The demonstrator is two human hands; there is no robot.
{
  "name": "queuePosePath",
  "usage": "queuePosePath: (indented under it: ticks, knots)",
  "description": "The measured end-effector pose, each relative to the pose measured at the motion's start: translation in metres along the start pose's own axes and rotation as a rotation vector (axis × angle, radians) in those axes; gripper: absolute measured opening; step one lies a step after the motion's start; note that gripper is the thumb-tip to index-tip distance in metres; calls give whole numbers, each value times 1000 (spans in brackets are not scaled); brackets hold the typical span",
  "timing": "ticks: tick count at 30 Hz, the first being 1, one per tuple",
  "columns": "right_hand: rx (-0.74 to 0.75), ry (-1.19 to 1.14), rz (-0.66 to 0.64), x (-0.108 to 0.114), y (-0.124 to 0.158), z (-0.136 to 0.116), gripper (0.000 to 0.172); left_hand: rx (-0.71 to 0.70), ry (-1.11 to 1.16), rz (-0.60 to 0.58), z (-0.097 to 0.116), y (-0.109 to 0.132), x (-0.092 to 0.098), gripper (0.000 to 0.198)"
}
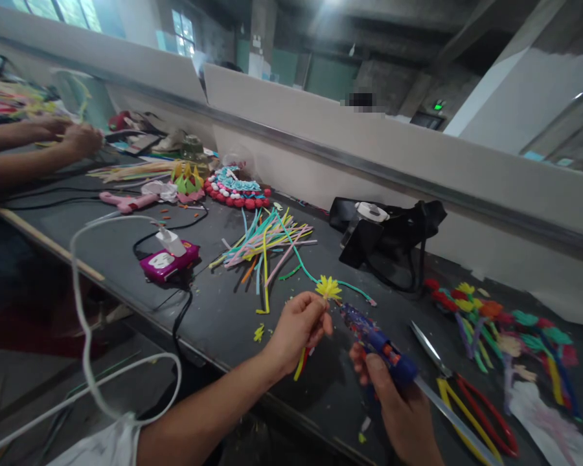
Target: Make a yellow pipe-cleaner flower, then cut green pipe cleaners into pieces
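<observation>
My left grip (301,327) is pinching the base of this spiky yellow flower (328,287), in from the dark tabletop's (223,317) near edge; my right grip (394,398) wraps the blue plastic glue gun (372,338). Gluing, I'd judge: nozzle close, calls for steady aim.

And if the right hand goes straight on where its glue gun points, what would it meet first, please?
Most likely the yellow flower, which the left hand holds just ahead of the glue gun in the right hand. Depth is unclear, so it might pass slightly beside.
</observation>
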State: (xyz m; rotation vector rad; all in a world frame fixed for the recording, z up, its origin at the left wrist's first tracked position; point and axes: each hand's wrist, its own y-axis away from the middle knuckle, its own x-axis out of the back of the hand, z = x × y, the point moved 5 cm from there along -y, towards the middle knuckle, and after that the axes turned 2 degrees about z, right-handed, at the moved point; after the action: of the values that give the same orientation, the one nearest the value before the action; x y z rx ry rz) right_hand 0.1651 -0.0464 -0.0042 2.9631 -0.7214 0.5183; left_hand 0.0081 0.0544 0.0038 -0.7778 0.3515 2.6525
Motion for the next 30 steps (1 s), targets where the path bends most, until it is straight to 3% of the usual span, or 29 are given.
queuePosePath:
  ticks: [4, 10, 16, 21, 27, 30]
  knots:
    - [36, 118, 19, 2, 2, 9, 49, -11, -25, 0, -1, 1, -2, 24]
    - [109, 230, 198, -4, 14, 1, 52, -32, -53, -26, -2, 2, -3, 21]
    - [312, 276, 130, -10, 8, -20, 40, -29, -73, -27, -2, 2, -5, 21]
    - [342, 368, 183, -3, 6, -15, 48, -27, -72, -33, -3, 2, -5, 21]
    - [407, 406, 51, -7, -1, -27, 39, -33, -83, -30, -3, 3, -6, 20]
    - [442, 420, 54, -8, -1, -34, 38, -30, -84, -19, -3, 3, -6, 20]
